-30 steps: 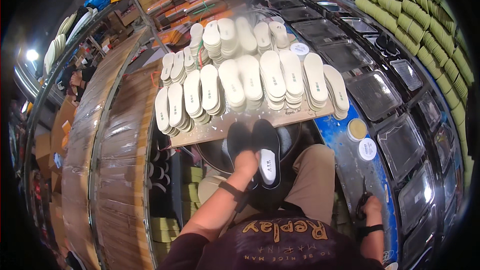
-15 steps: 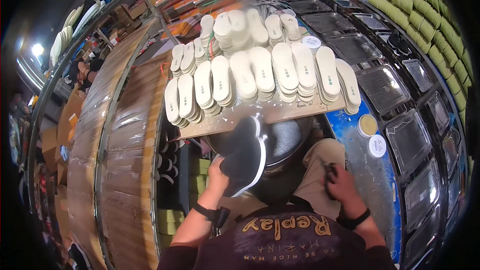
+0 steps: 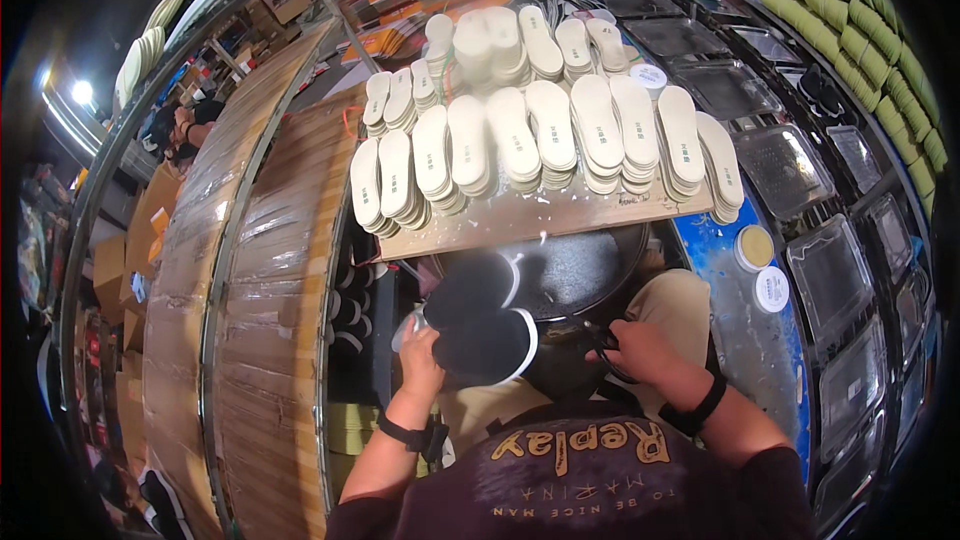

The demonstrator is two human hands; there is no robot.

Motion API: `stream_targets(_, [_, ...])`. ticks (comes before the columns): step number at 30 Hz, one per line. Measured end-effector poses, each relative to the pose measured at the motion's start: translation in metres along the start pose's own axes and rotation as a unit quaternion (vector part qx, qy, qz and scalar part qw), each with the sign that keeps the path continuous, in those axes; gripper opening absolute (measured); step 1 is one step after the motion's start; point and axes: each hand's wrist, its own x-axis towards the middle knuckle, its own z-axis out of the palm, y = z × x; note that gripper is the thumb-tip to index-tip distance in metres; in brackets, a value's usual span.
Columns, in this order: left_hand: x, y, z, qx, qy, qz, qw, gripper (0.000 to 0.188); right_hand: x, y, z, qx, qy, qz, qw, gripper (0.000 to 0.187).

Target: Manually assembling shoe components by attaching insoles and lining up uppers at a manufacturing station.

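Observation:
My left hand (image 3: pixel 421 355) is closed on a pair of black shoes (image 3: pixel 482 348) with white sole edges, held side by side over my lap. Its fingers grip them at their left ends. To the right of the pair, my right hand (image 3: pixel 640 348) is closed around a small dark tool (image 3: pixel 600 338) that looks like scissors; its exact shape is hard to make out. The tool is apart from the shoes. Beyond both hands, several stacks of cream insoles (image 3: pixel 517 137) stand on a wooden board (image 3: pixel 460 237).
Beneath the board is a round black surface (image 3: pixel 575 280). At right, a blue bench (image 3: pixel 735 340) bears an open round tin (image 3: pixel 754 248) and a white lid (image 3: pixel 771 290). Racks of dark trays (image 3: pixel 838 265) stand farther right. Wrapped cardboard (image 3: pixel 265 320) covers the left shelf.
My right hand has moved left and forward with the dark tool, closer to the shoes. The shoes have turned in my left hand. The whole view has shifted slightly.

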Motion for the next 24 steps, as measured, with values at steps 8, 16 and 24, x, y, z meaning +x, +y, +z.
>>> stream_targets(8, [-0.005,0.012,-0.005,-0.047,-0.057,0.026,0.997,0.015,0.01,-0.006,0.004,0.013,0.046,-0.01,0.999,0.058])
stream_targets(16, [0.002,0.015,-0.006,-0.083,-0.085,0.033,0.992,0.016,0.007,-0.003,0.003,0.065,0.002,0.008,0.998,0.059])
stream_targets(24, [0.001,0.011,-0.002,-0.075,-0.101,0.034,0.991,0.018,0.006,0.014,0.013,0.092,-0.006,-0.005,0.996,0.062])
